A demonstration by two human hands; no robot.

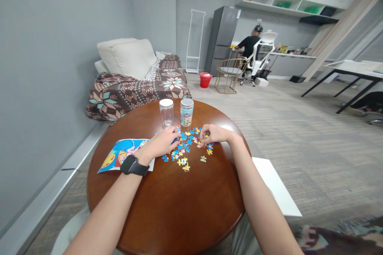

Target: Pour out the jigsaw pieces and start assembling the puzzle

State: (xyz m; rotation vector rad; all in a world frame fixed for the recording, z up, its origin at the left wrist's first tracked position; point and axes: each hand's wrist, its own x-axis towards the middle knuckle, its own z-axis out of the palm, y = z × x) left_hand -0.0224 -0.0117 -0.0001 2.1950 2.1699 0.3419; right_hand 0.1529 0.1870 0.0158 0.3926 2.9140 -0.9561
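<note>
Colourful jigsaw puzzle pieces [187, 148] lie spread in a loose patch on a round brown wooden table [191, 215]. My left hand [164, 142], with a black watch on its wrist, rests at the left side of the patch; its fingers are apart and bent over blue pieces. At the right side, my right hand [214, 133] has its fingers curled down and close together among pieces; what is between the fingertips is hidden. Under my left wrist lies a printed picture sheet [115, 157], blue with cartoon figures.
Behind the pieces stand a clear jar with a white lid [166, 113] and a jar with a cartoon label [186, 113]. A patterned sofa [143, 91] is beyond the table. Further back are a red bin [205, 80], a gold-framed chair [229, 73] and a person [249, 46] at the counter.
</note>
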